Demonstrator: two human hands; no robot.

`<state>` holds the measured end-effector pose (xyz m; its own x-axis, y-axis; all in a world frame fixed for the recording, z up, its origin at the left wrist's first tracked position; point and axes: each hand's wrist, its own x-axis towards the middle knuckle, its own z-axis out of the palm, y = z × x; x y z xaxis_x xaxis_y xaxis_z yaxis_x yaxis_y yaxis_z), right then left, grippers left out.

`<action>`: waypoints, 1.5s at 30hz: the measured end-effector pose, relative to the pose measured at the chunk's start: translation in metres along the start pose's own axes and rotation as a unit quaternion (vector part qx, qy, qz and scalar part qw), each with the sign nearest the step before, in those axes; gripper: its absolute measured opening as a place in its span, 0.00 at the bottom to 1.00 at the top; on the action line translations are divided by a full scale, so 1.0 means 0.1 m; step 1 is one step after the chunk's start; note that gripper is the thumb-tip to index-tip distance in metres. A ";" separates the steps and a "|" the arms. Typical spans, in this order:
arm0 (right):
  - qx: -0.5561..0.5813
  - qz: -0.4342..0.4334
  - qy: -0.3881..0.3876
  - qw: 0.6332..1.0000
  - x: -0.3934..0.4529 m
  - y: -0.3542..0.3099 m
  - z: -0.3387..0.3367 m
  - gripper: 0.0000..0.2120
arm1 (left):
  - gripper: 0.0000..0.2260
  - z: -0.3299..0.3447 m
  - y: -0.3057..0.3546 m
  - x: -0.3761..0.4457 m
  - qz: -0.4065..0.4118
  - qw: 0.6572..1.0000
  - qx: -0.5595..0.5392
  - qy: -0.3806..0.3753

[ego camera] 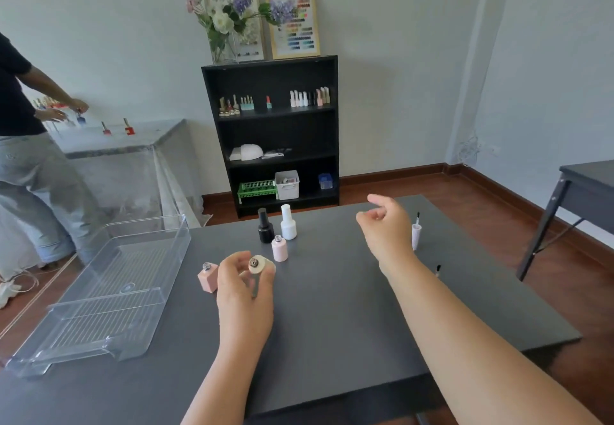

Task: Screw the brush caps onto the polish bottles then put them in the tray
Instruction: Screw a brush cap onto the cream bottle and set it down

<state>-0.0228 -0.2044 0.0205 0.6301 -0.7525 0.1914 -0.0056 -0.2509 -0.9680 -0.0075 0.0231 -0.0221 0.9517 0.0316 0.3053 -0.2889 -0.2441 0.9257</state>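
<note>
While the left hand (244,278) grips an open cream bottle (260,266) above the table (332,308), the right hand (387,225), loosely curled and empty, nears the brush cap (416,233); a clumsy reach could topple it.

A dark grey worktop (332,308) carries a clear plastic tray (99,295) at its left edge, 4 upright bottles near the middle (black (265,229), white (288,223), pale pink (279,249), peach (208,277)), and a standing brush cap (416,233) at right.
</note>
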 end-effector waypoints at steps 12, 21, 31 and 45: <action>-0.097 0.141 0.011 0.985 0.12 0.50 0.12 0.11 | 0.09 0.02 -0.05 -0.19 0.030 0.999 -0.032 -0.028; -0.102 -0.042 0.004 0.994 -0.16 0.52 0.26 0.08 | 0.07 0.01 -0.07 -0.14 0.024 0.997 -0.022 -0.069; 0.122 -0.006 -0.192 0.974 -0.46 0.49 0.29 0.06 | 0.11 -0.02 -0.07 -0.12 -0.017 0.997 -0.030 -0.069; 0.282 0.001 -0.247 0.927 -0.56 0.37 0.25 0.06 | 0.13 0.01 -0.13 -0.07 -0.027 0.997 -0.010 -0.075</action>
<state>-0.0388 -0.1567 -0.0300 0.9102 -0.3462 0.2272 0.3124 0.2138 -0.9256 -0.0102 0.0249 -0.0367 0.9703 -0.1009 0.2198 -0.2376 -0.2270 0.9445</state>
